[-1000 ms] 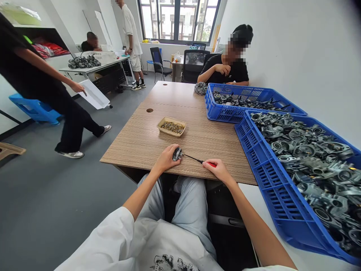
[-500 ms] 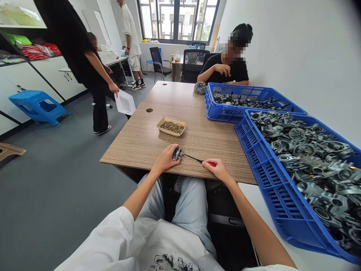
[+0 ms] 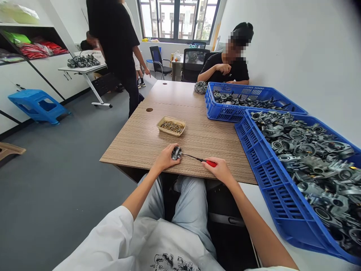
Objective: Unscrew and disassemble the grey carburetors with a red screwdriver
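Observation:
My left hand (image 3: 167,158) is closed around a small grey metal part (image 3: 176,153) near the table's front edge. The fingers of my right hand (image 3: 220,169) grip a screwdriver (image 3: 211,163) with a red and black handle. Its thin shaft points left, and the tip meets the right side of the metal part. Behind my hands, a tan tray (image 3: 171,133) of small brass-coloured pieces rests on the wooden table (image 3: 135,145).
On the right stand a blue crate (image 3: 261,180) heaped with metal castings and another blue crate (image 3: 221,113) of dark parts. A person (image 3: 237,64) sits across the table. Another person in black (image 3: 115,41) stands at its left. A blue stool (image 3: 39,103) is farther left.
The standing person in black has moved right, closer to the table, and the white tray they carried is out of sight. More of the screwdriver's red handle shows in my right hand.

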`<state>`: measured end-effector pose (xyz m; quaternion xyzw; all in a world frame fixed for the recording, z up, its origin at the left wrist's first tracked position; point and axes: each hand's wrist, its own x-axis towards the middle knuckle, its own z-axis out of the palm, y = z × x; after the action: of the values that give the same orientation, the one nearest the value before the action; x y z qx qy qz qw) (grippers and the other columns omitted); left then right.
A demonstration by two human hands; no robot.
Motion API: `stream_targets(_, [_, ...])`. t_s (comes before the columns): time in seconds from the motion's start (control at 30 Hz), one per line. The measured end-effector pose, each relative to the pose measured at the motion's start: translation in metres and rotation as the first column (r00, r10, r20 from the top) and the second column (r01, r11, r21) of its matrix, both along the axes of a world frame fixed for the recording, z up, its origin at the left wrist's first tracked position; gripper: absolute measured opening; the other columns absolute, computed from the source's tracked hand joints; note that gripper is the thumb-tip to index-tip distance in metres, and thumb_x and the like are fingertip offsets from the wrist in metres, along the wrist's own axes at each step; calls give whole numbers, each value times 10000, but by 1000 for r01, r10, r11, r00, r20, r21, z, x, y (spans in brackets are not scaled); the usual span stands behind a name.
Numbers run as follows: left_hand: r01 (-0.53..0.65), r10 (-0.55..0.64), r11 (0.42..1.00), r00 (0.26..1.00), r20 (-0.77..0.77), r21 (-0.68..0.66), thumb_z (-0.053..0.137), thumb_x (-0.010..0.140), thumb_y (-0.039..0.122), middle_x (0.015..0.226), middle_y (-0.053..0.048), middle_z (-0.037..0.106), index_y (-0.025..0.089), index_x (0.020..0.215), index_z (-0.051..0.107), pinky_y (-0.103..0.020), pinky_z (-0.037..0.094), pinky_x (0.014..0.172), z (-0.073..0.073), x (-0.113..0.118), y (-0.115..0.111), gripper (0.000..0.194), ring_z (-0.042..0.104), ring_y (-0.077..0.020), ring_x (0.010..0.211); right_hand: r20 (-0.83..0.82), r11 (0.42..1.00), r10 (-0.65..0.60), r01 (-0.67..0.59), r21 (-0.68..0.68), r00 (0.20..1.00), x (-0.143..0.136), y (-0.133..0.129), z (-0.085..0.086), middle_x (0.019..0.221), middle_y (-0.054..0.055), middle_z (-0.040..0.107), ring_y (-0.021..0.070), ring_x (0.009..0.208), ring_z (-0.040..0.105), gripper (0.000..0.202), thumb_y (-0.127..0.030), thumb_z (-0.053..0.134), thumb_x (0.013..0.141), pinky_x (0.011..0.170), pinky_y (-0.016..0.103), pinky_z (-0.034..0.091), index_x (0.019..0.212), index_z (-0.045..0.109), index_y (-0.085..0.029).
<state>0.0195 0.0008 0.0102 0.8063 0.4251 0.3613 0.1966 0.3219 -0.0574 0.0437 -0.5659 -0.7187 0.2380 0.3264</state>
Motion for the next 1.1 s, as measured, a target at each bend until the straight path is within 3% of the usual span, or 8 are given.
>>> stream_targets(0.1, [3, -3, 1000, 1000, 3, 2, 778, 785, 229, 1337, -105, 672, 210, 1386, 541, -419, 537, 1116, 0, 0, 1, 646, 656, -277, 1259, 33, 1000, 1, -1, 11, 999, -2, -1, 2, 863, 75, 812, 283, 804, 725, 301, -503, 673, 907, 803, 381, 517, 844, 824, -251])
stream_targets(0.3, [2, -2, 1000, 1000, -10, 11, 768, 792, 209, 1349, -107, 659, 213, 1396, 520, -429, 519, 1144, -2, 1, 0, 653, 637, -283, 1290, -18, 994, 33, -35, -105, 999, -1, 1, 1, 687, 40, 714, 240, 687, 640, 444, -577, 620, 937, 667, 346, 439, 710, 768, -226])
stream_targets(0.57, [-13, 13, 1000, 999, -53, 6, 781, 815, 284, 1354, -128, 644, 201, 1426, 495, -473, 508, 1157, -6, 1, 1, 680, 616, -309, 1312, -220, 982, 31, -70, -174, 975, 5, 7, -7, 757, 66, 758, 243, 746, 666, 447, -611, 675, 876, 689, 338, 477, 735, 788, -202])
stream_targets(0.63, [-19, 20, 1000, 998, -64, 25, 777, 826, 290, 1395, -137, 620, 200, 1449, 482, -486, 480, 1191, -5, 1, 1, 695, 585, -315, 1352, -282, 976, -9, -53, -209, 959, 7, 8, -12, 634, 50, 679, 204, 624, 603, 489, -655, 681, 860, 592, 321, 439, 726, 780, -195])
stream_targets(0.7, [-25, 29, 998, 997, -74, 58, 782, 831, 305, 1465, -147, 566, 206, 1481, 465, -494, 436, 1236, -4, 2, -1, 730, 535, -322, 1414, -347, 963, -60, -37, -268, 936, 10, 9, -16, 493, -6, 501, 141, 472, 437, 539, -709, 685, 838, 472, 297, 323, 732, 768, -187])
stream_targets(0.8, [-33, 42, 995, 995, -87, 99, 794, 829, 327, 1483, -135, 540, 234, 1474, 493, -484, 415, 1255, -2, 2, -3, 718, 516, -320, 1432, -456, 939, -118, -50, -340, 882, 12, 9, -20, 471, -71, 318, 81, 422, 236, 586, -756, 719, 793, 419, 268, 161, 759, 750, -172])
stream_targets(0.93, [-63, 67, 992, 997, -34, 109, 780, 831, 309, 1350, -113, 632, 232, 1362, 583, -442, 487, 1172, -2, 2, -4, 571, 604, -296, 1308, -532, 926, -155, -65, -372, 833, 12, 9, -21, 505, -78, 325, 61, 442, 209, 610, -761, 757, 766, 420, 242, 116, 794, 744, -151])
stream_targets(1.1, [-147, 147, 989, 984, 104, -5, 768, 835, 332, 1218, -90, 728, 208, 1260, 652, -409, 540, 1044, -2, 1, 1, 457, 690, -268, 1133, -527, 926, -135, -83, -369, 839, 11, 9, -21, 516, -79, 314, 67, 450, 207, 603, -747, 756, 776, 409, 241, 113, 821, 757, -146])
